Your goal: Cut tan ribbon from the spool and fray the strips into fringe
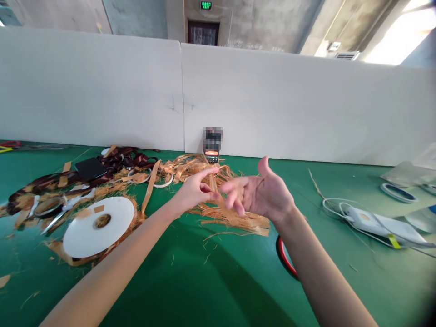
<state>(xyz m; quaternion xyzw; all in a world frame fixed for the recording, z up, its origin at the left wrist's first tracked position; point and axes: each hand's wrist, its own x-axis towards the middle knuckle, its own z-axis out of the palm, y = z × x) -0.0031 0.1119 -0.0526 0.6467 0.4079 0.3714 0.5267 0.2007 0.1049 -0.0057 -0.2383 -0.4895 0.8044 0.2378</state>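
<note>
orange fibre strips [228, 218] lie heaped on the green mat [218, 277] beneath both hands, the left hand [192, 193] half-closed at one raised strip (any grip is hard to tell) and the right hand [259, 193] open, with much fibre left around a white-flanged reel [97, 227].

Left forearm [112, 263] and right forearm [320, 268] bare to frame edge, slim, smooth, tapering to narrow wrists. Left hand [194, 193], right hand [260, 193] bare, slender fingers, fine palm creases.
</note>
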